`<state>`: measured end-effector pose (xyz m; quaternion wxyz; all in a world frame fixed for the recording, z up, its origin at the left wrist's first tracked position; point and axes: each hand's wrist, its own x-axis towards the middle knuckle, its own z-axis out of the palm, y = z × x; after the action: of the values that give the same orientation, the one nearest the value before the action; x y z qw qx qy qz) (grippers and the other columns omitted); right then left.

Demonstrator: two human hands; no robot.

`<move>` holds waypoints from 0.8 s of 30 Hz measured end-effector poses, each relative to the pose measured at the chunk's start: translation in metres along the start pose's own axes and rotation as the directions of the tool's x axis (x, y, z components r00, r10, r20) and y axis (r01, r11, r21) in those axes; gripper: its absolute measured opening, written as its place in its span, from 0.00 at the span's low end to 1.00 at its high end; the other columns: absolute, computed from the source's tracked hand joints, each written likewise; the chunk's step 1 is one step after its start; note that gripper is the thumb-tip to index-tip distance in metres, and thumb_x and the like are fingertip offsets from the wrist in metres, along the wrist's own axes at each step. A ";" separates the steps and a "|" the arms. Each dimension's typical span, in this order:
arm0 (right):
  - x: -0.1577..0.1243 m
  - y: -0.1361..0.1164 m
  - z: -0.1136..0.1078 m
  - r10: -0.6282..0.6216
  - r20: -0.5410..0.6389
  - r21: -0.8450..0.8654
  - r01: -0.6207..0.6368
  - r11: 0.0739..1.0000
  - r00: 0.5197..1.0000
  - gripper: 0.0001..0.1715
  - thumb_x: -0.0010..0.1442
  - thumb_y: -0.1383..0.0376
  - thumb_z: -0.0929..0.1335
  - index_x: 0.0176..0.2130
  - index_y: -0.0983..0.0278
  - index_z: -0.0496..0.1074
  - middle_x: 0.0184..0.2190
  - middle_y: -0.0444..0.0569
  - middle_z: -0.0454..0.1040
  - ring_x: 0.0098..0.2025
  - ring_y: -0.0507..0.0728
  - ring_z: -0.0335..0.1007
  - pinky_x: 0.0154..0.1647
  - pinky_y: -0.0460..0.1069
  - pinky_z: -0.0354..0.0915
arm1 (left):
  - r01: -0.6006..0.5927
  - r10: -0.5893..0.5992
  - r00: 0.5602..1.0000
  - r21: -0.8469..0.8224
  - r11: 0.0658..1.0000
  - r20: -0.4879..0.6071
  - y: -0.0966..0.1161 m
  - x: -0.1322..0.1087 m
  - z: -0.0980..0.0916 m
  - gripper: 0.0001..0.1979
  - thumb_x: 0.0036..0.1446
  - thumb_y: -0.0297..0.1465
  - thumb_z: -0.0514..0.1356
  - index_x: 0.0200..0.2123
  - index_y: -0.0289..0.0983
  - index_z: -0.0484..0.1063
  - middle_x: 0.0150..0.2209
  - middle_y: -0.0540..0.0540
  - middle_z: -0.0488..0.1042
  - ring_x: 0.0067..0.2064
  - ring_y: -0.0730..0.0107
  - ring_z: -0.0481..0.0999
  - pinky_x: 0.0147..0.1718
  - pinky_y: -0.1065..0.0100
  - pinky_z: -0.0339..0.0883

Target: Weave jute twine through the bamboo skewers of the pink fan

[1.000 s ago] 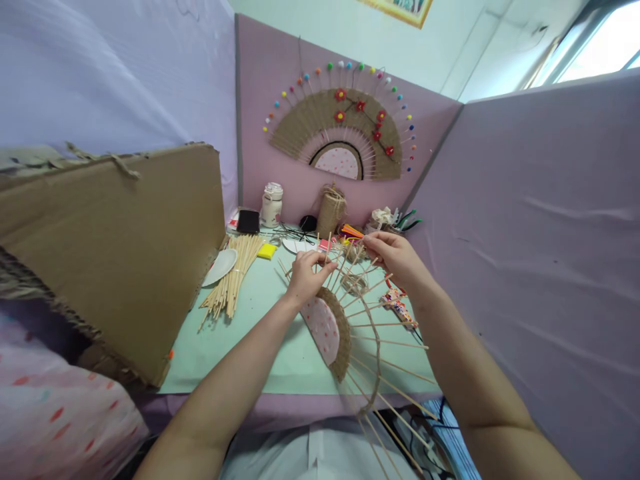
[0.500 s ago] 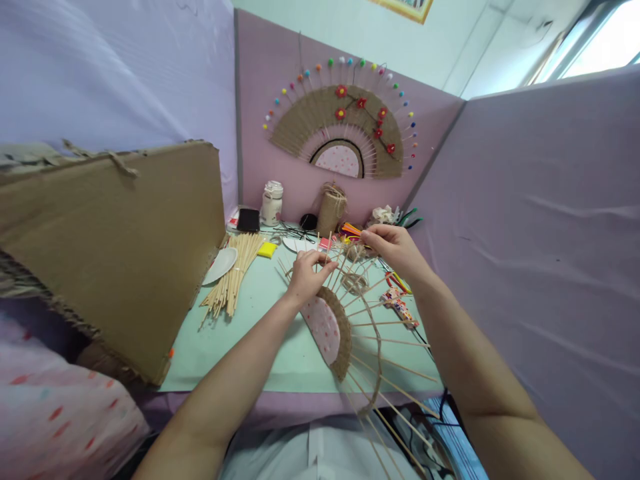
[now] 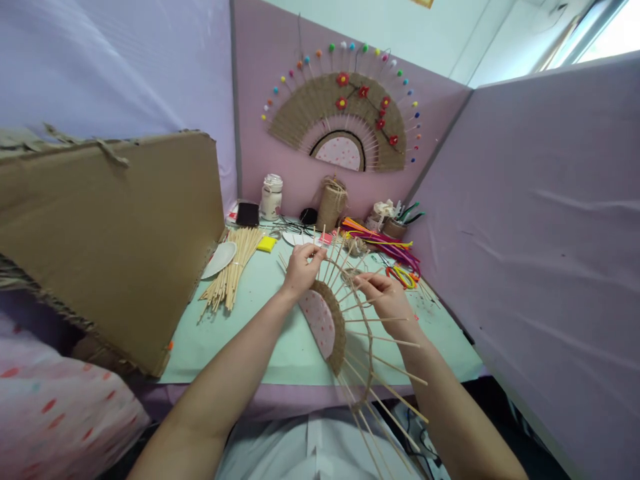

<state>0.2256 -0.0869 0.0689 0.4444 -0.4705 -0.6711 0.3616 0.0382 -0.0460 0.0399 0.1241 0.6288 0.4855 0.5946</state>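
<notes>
A half-built fan frame tilts over the table's front edge, its thin wooden sticks spreading out to the right and toward me. Its half-round base is covered in pink dotted fabric with a brown burlap rim. Brown twine runs in an arc across the sticks. My left hand is closed in a pinch at the frame's upper sticks, where the twine crosses. Lower and to the right, my right hand pinches the twine beside the sticks; its fingertips partly hide the strand.
Bundled sticks and a white oval piece lie left, beside a standing cardboard sheet. Behind are a white jar, a twine roll and colourful pipe cleaners. Scissors lie right. A finished fan hangs behind.
My right hand has come down toward me from the back right to the twine arc, uncovering the pipe cleaners. My left hand stays at the upper sticks; the view has shifted slightly.
</notes>
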 end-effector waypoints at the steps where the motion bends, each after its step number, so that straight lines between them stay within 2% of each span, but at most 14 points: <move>1: -0.002 0.000 0.001 -0.016 -0.008 -0.012 0.016 1.000 1.000 0.19 0.50 0.51 0.69 0.29 0.65 0.76 0.22 0.45 0.69 0.24 0.51 0.58 0.25 0.47 0.54 | -0.004 0.004 1.000 0.003 1.000 -0.007 0.001 0.000 0.000 0.12 0.60 0.34 0.54 0.26 0.39 0.70 0.29 0.49 0.73 0.37 0.67 0.68 0.41 0.66 0.61; 7: -0.007 0.004 0.003 -0.073 -0.028 -0.044 0.072 0.996 0.997 0.17 0.53 0.52 0.68 0.31 0.63 0.77 0.26 0.48 0.74 0.30 0.55 0.65 0.30 0.48 0.60 | 0.006 -0.002 0.998 0.055 0.998 -0.059 0.004 -0.003 -0.001 0.10 0.59 0.34 0.55 0.26 0.39 0.68 0.29 0.49 0.73 0.36 0.68 0.69 0.40 0.66 0.62; 10: -0.010 0.003 0.006 -0.079 -0.039 -0.033 0.078 0.996 0.996 0.15 0.53 0.54 0.68 0.32 0.62 0.77 0.26 0.48 0.74 0.29 0.54 0.65 0.30 0.48 0.61 | 0.000 -0.002 0.994 -0.021 1.000 -0.108 0.005 -0.005 -0.001 0.05 0.56 0.32 0.56 0.36 0.38 0.68 0.31 0.49 0.73 0.36 0.70 0.70 0.38 0.68 0.63; 12: -0.013 0.000 0.008 -0.088 -0.040 -0.036 0.087 0.996 0.995 0.15 0.54 0.54 0.68 0.33 0.63 0.77 0.27 0.48 0.75 0.30 0.55 0.66 0.30 0.48 0.61 | -0.008 -0.001 0.993 -0.076 0.997 -0.114 0.005 -0.006 -0.001 0.12 0.56 0.30 0.56 0.45 0.38 0.65 0.31 0.50 0.73 0.34 0.71 0.71 0.37 0.70 0.63; 14: -0.015 -0.002 0.010 -0.103 -0.033 -0.041 0.102 0.994 0.994 0.14 0.54 0.55 0.68 0.34 0.63 0.77 0.29 0.49 0.76 0.31 0.55 0.66 0.32 0.48 0.61 | -0.029 0.022 0.996 -0.088 0.996 -0.081 0.006 -0.007 -0.002 0.17 0.58 0.29 0.54 0.51 0.39 0.62 0.30 0.51 0.73 0.33 0.72 0.72 0.36 0.70 0.63; 16: -0.015 -0.001 0.010 -0.106 -0.017 -0.038 0.105 0.994 0.994 0.15 0.55 0.56 0.68 0.35 0.63 0.77 0.30 0.49 0.76 0.31 0.55 0.66 0.31 0.48 0.61 | -0.063 0.061 0.998 -0.067 0.996 -0.026 0.005 -0.007 -0.003 0.17 0.59 0.27 0.51 0.52 0.40 0.63 0.31 0.51 0.74 0.34 0.72 0.73 0.38 0.70 0.63; 20: -0.013 0.003 0.011 -0.100 -0.006 -0.013 0.100 0.995 0.995 0.15 0.55 0.55 0.67 0.35 0.63 0.76 0.29 0.48 0.75 0.30 0.55 0.66 0.29 0.48 0.59 | -0.108 0.113 0.990 -0.057 0.993 0.089 0.005 -0.003 -0.009 0.14 0.56 0.24 0.49 0.40 0.39 0.72 0.32 0.49 0.75 0.36 0.71 0.73 0.39 0.70 0.64; 22: -0.012 0.005 0.010 -0.101 -0.007 -0.017 0.100 0.995 0.995 0.15 0.55 0.54 0.68 0.35 0.63 0.76 0.29 0.49 0.75 0.30 0.55 0.66 0.29 0.48 0.59 | -0.051 0.062 0.986 -0.075 0.996 0.153 0.006 -0.001 -0.013 0.12 0.55 0.24 0.49 0.36 0.38 0.72 0.31 0.49 0.75 0.34 0.71 0.74 0.37 0.70 0.65; 24: -0.011 0.005 0.010 -0.104 -0.006 -0.031 0.103 0.994 0.995 0.15 0.55 0.54 0.67 0.35 0.62 0.76 0.29 0.48 0.75 0.29 0.55 0.66 0.29 0.48 0.59 | 0.081 -0.046 0.966 -0.129 0.988 0.254 0.009 0.002 -0.019 0.12 0.55 0.25 0.49 0.36 0.38 0.71 0.30 0.50 0.74 0.28 0.74 0.73 0.29 0.72 0.65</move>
<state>0.2198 -0.0969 0.0579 0.4578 -0.4431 -0.6984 0.3261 0.0260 -0.0571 0.0523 0.2464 0.6728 0.4435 0.5384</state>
